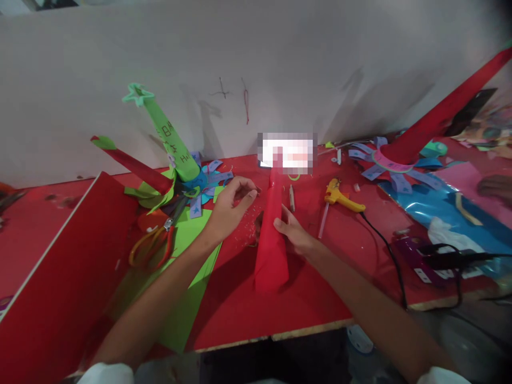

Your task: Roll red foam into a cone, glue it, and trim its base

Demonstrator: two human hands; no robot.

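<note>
A tall red cone (270,242) stands in front of me, its wide end low and its narrow end pointing away. My right hand (294,229) holds it near the middle, the thumb on its front and the other fingers partly hidden behind it. To the left of the cone, my left hand (236,205) is raised with curved fingers, thumb and fingertips apart, and nothing shows between them. Beyond the cone's tip lies a bright, pixelated rectangle (296,154).
Orange-handled scissors (170,234) lie on green sheets (188,304) at left, near a green cone (172,138). A yellow glue gun (340,196) with a cord lies right. Farther right are another red cone (432,120), blue film (424,208) and a person's hand (496,188).
</note>
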